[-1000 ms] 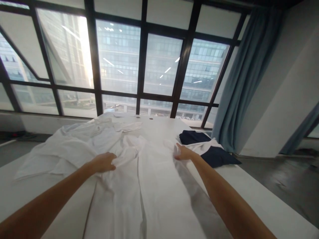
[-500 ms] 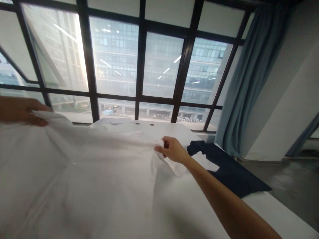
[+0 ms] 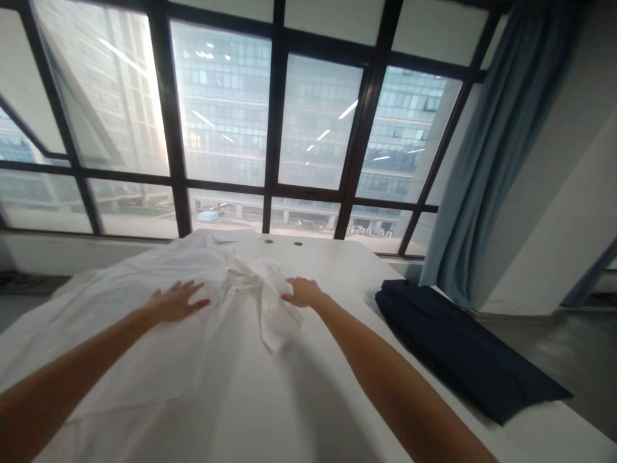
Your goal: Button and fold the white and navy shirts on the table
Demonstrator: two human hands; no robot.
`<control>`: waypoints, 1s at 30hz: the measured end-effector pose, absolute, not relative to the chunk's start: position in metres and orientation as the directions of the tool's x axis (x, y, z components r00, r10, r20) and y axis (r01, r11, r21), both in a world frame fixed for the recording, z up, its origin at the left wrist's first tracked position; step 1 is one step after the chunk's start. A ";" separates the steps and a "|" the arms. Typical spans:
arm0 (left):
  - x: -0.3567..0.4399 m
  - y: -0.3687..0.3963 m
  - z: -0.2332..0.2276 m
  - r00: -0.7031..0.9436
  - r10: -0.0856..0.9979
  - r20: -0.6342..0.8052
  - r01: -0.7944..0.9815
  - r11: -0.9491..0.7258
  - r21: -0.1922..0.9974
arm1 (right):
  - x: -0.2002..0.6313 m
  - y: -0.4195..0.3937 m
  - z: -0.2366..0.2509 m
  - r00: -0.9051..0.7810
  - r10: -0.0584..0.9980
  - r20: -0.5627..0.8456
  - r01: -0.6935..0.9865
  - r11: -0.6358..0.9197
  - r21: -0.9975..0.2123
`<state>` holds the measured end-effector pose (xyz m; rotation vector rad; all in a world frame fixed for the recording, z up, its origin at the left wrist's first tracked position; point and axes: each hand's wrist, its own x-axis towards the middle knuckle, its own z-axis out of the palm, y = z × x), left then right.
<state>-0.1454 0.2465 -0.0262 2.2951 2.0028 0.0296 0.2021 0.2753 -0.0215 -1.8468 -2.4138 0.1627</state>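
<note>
A: Grip check: left hand [image 3: 177,302] is flat, fingers spread, palm pressing on the white garment [image 3: 144,360]; it grasps nothing. Right hand [image 3: 303,292] rests at the bunched cloth near the garment's top edge. Can't tell if its fingers pinch fabric or just lie on it.

B: Where's the garment?

A: Spread over the left and middle of the white worktop [image 3: 347,263], with a crumpled knot [image 3: 260,283] between the 2 hands and a loose flap hanging toward the camera.

B: Risks?

A: My read: 1) pressing down with that knot still bunched would set creases. 2) The cloth looks slippery, so a sideways push could slide the whole piece off the left edge. 3) The dark folded cloth [image 3: 457,354] lies apart on the right; a wide right-arm sweep could drag it.
</note>
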 end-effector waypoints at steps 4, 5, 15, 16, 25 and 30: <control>-0.116 0.216 -0.094 0.230 0.969 -0.095 0.971 -0.223 0.083 | 0.322 0.242 -0.047 0.065 0.991 0.115 0.997 -0.070 0.034; -0.114 0.213 -0.102 0.233 0.970 -0.070 0.971 -0.229 0.063 | 0.353 0.233 -0.050 0.161 0.975 0.150 0.983 -0.173 0.065; -0.082 0.210 -0.107 0.335 0.942 -0.019 0.942 -0.334 0.038 | 0.483 0.195 -0.075 0.445 0.886 0.131 0.890 -0.421 -0.174; -0.080 0.206 -0.107 0.354 0.935 -0.025 0.935 -0.353 0.042 | 0.481 0.193 -0.069 0.467 0.872 0.146 0.878 -0.436 -0.199; -0.074 0.195 -0.096 0.363 0.931 -0.020 0.911 -0.351 0.216 | 0.402 0.136 0.062 0.565 0.548 0.617 0.798 -0.171 -0.579; -0.001 0.161 -0.060 0.278 0.952 0.133 0.644 -0.287 0.710 | 0.275 0.072 0.065 0.103 0.577 0.810 0.755 0.485 -0.441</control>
